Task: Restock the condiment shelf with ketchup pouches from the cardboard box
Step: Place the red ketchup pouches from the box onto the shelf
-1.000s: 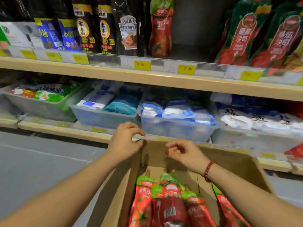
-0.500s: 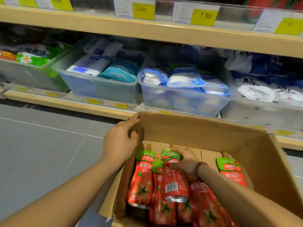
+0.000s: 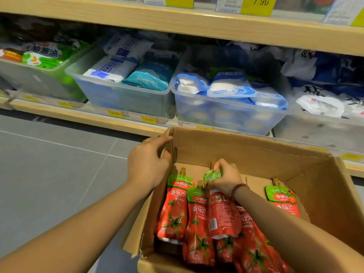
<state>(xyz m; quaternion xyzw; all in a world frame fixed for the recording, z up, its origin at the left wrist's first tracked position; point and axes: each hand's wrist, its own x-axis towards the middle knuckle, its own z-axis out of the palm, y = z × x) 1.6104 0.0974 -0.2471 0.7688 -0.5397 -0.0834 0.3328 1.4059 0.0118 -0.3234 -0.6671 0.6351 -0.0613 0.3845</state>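
Head view, restocking in progress. The right hand point(image 3: 224, 179), which a second ago rested on the far rim of the cardboard box point(image 3: 246, 154), has dropped inside. Its fingers are now curled round the green top of a ketchup pouch point(image 3: 222, 213), just under the brown spout cap, which shows above the knuckles. The held pouch lies back-side up, barcode showing, and its body trails from the grip toward the viewer across the pouches beneath. Whether it has left them cannot be told. Just left of the grip lie two front-facing pouches point(image 3: 175, 209), overlapping each other. Well to the right of the grip, one lone pouch point(image 3: 281, 200) rests against the box's inner flap. The left hand point(image 3: 146, 164) has kept to the box's far left corner, where thumb and fingers clasp the cardboard edge and appear to steady it. The camera has tilted down, so the upper shelf edge point(image 3: 177, 22) with its 7.90 price tag point(image 3: 258, 4) stands far above the grip, and clear plastic bins point(image 3: 128, 99) of other packets fill the level between. Judged from this, the pick is secured but not lifted. The carry up to the condiment shelf remains, and several pouches still wait in the box.
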